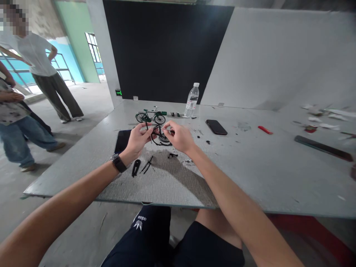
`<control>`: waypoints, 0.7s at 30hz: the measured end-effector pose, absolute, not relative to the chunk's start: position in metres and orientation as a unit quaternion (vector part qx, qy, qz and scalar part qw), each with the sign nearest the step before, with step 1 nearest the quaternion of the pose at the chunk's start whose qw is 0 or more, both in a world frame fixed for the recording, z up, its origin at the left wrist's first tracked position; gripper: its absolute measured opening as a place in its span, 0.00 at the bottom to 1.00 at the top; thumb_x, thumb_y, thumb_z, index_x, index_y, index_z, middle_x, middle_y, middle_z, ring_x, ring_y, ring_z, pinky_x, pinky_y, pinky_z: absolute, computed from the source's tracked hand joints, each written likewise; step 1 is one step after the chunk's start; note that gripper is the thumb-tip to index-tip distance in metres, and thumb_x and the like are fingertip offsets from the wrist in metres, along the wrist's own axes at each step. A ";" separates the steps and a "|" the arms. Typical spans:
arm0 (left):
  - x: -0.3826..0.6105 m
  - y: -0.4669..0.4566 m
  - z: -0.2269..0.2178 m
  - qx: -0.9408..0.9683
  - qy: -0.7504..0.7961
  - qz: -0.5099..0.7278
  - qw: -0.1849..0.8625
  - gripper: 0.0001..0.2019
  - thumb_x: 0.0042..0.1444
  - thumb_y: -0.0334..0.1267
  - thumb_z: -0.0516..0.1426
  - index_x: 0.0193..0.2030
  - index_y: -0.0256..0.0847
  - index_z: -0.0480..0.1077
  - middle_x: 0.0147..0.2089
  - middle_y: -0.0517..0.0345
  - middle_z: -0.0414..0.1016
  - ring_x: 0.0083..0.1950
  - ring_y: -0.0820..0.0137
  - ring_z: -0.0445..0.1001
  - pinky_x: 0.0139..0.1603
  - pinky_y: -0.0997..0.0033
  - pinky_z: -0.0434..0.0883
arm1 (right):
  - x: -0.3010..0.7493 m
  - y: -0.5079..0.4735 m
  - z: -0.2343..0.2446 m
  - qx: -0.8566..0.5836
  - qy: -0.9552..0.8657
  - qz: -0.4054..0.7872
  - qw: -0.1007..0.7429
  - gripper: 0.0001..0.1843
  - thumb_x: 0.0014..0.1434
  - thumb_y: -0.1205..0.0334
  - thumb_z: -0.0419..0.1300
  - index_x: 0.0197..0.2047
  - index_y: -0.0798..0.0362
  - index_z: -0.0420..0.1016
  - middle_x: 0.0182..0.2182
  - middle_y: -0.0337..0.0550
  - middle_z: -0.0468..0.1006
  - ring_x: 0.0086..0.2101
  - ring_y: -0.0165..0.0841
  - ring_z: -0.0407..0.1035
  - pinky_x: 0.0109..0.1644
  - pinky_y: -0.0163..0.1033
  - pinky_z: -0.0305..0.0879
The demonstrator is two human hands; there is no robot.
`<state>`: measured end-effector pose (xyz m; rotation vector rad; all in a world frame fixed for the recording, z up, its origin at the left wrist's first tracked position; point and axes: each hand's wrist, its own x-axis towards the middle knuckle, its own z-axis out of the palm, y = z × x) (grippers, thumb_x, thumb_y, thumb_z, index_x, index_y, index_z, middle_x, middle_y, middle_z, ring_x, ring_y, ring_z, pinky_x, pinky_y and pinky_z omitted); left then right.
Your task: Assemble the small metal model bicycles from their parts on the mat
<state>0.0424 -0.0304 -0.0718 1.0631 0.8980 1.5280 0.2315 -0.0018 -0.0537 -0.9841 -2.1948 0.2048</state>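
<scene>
My left hand point(137, 140) grips a dark, partly built model bicycle point(161, 144) by its frame, with one spoked wheel showing below. On the other side of that model my right hand point(180, 138) is closed in a pinch; a small dark bit shows by its fingers, too small to name. Behind both hands stands a green model bicycle point(150, 118) on two wheels. Nearer to me lie a black slotted part point(136, 168), a thin black fork-like part point(147, 164) and a small black part point(172, 155).
A dark flat device point(122, 141) lies beside my left hand. A water bottle point(191, 101) stands behind my right hand. Farther right are a black phone point(216, 127), a red object point(265, 129) and a long dark bar point(322, 147). People stand beyond the table's left edge.
</scene>
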 end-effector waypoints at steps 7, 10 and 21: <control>0.042 -0.031 -0.072 0.456 0.379 0.619 0.515 0.12 0.61 0.33 0.64 0.51 0.36 0.73 0.38 0.50 0.83 0.39 0.68 0.82 0.50 0.61 0.79 | 0.233 -0.001 -0.050 -0.391 -0.837 0.067 0.377 0.14 0.71 0.50 0.51 0.43 0.50 0.69 0.19 0.34 0.66 0.18 0.30 0.55 0.27 0.39 0.46; 0.042 -0.031 -0.073 0.474 0.377 0.614 0.506 0.12 0.61 0.33 0.63 0.52 0.36 0.74 0.37 0.50 0.83 0.39 0.67 0.82 0.48 0.62 0.79 | 0.234 0.000 -0.049 -0.397 -0.829 0.071 0.387 0.15 0.72 0.48 0.50 0.45 0.50 0.69 0.17 0.33 0.64 0.17 0.30 0.53 0.26 0.40 0.45; 0.042 -0.031 -0.075 0.608 0.393 0.545 0.422 0.12 0.60 0.36 0.64 0.50 0.37 0.79 0.34 0.52 0.83 0.33 0.68 0.80 0.35 0.69 0.78 | 0.234 0.001 -0.051 -0.392 -0.811 0.095 0.425 0.17 0.70 0.46 0.53 0.39 0.50 0.72 0.18 0.34 0.63 0.19 0.30 0.56 0.27 0.39 0.49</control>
